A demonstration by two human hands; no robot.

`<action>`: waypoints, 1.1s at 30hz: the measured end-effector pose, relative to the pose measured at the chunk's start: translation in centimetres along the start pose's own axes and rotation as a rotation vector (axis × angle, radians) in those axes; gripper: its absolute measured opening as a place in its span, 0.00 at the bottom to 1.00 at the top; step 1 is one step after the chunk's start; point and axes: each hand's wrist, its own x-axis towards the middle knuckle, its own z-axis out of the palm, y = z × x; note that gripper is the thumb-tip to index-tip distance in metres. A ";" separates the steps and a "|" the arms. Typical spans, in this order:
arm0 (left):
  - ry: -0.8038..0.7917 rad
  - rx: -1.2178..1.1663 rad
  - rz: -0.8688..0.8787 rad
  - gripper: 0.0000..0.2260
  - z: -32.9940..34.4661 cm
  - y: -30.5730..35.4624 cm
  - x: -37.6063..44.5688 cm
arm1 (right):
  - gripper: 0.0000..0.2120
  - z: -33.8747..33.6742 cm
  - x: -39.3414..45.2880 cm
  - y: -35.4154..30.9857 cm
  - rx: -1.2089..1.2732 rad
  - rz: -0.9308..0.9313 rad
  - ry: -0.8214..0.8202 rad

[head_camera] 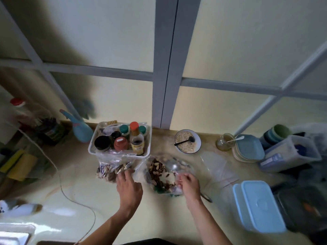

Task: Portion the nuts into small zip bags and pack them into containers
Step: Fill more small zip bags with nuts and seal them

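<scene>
A large clear bag of mixed nuts [159, 172] lies open on the counter in front of me. My right hand [190, 184] pinches its near right edge with curled fingers. To the left lies a small zip bag filled with nuts [109, 171]; my left hand [129, 186] rests on its near edge, fingers bent over it. Several flat unfilled zip bags [217, 167] lie to the right of the big bag. Light blue lidded containers [258, 207] stand at the right front.
A white tub of spice jars [120, 138] stands behind the bags. A bowl of oats with a black spoon [187, 141], a glass jar [225, 141], stacked blue plates [248, 147] and a clear box [290, 152] line the back right. A thin cable [70, 198] crosses the counter at left.
</scene>
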 end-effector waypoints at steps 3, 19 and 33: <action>-0.015 -0.084 0.090 0.17 2.0 3.3 -0.4 | 0.06 -3.6 2.1 -0.5 -0.173 -0.044 0.101; -0.215 -0.237 -0.129 0.15 10.2 13.7 -2.1 | 0.21 -13.0 12.7 -2.9 -1.116 -0.135 -0.288; -0.203 -0.388 -0.234 0.12 9.2 16.8 -2.8 | 0.05 -14.9 9.7 -7.4 -0.194 -0.196 -0.074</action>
